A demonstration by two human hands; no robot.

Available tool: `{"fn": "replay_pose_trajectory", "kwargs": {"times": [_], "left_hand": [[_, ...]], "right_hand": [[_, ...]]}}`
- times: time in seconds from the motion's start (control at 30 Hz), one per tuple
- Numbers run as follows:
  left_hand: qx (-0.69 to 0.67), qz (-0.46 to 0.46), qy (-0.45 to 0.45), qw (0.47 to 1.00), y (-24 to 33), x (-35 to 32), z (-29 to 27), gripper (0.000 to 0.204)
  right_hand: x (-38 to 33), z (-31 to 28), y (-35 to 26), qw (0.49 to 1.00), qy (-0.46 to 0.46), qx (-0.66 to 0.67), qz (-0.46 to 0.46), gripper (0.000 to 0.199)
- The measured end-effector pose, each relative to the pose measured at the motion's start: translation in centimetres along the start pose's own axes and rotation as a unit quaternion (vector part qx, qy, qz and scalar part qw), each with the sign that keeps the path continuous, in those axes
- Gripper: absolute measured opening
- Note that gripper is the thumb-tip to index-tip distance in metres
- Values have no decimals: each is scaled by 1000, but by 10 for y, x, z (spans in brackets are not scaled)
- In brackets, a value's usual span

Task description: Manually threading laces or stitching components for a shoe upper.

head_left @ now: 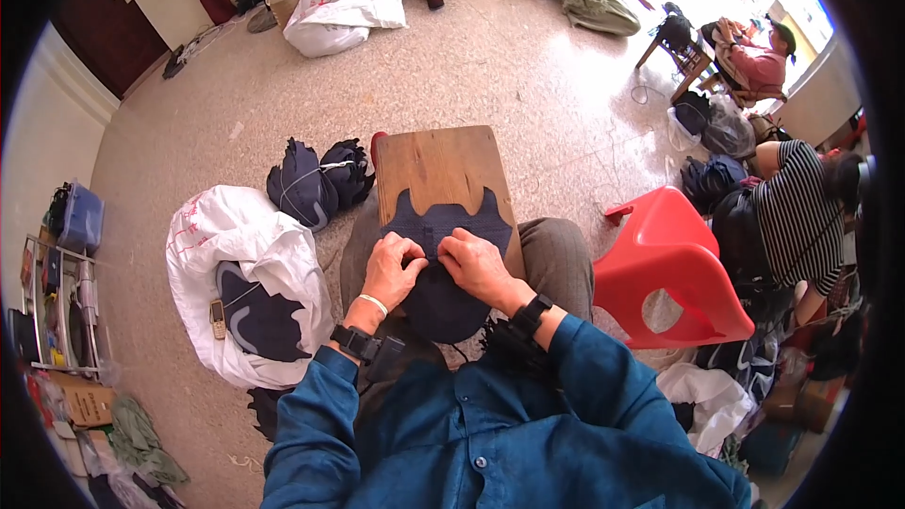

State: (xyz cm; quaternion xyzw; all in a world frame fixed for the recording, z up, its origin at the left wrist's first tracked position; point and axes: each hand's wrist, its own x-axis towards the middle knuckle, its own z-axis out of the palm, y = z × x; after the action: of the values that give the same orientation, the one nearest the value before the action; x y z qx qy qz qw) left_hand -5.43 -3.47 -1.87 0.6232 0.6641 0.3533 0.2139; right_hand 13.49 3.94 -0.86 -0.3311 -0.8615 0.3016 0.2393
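A dark navy cut cloth piece [448, 308], with two pointed prongs at its far edge, lies partly on a wooden board [443, 155] between my knees. Its rounded near end hangs toward my lap. My left hand [392, 269] has its fingers closed on the cloth left of the middle. Close beside it, my right hand [473, 266] pinches the same cloth, thumb and fingertips together. The fingertips nearly meet; whether a needle or thread is between them is too small to tell. Dark straps circle both wrists.
At left stands a white sack [203, 226] holding dark pieces and a small phone [219, 319]. Tied dark bundles [304, 187] lie beyond it. A red plastic stool [660, 254] is at right, near a person in a striped top [797, 217]. Other people sit farther off.
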Motion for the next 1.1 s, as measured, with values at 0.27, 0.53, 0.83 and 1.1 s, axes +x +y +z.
{"fn": "replay_pose_trajectory", "kwargs": {"times": [0.27, 0.53, 0.83, 1.1], "left_hand": [[-28, -9, -30, 999, 3, 1, -5, 12], [-38, -28, -16, 999, 0, 1, -1, 8], [57, 15, -50, 997, 22, 3, -12, 16], [87, -50, -68, 993, 15, 5, -2, 18]], "right_hand": [[-27, -77, 24, 979, 42, -199, -8, 7], [-62, -146, 21, 976, 79, -184, 84, 6], [-34, -114, 9, 768, 45, 601, 216, 8], [-30, -95, 12, 905, 83, 354, 219, 9]]}}
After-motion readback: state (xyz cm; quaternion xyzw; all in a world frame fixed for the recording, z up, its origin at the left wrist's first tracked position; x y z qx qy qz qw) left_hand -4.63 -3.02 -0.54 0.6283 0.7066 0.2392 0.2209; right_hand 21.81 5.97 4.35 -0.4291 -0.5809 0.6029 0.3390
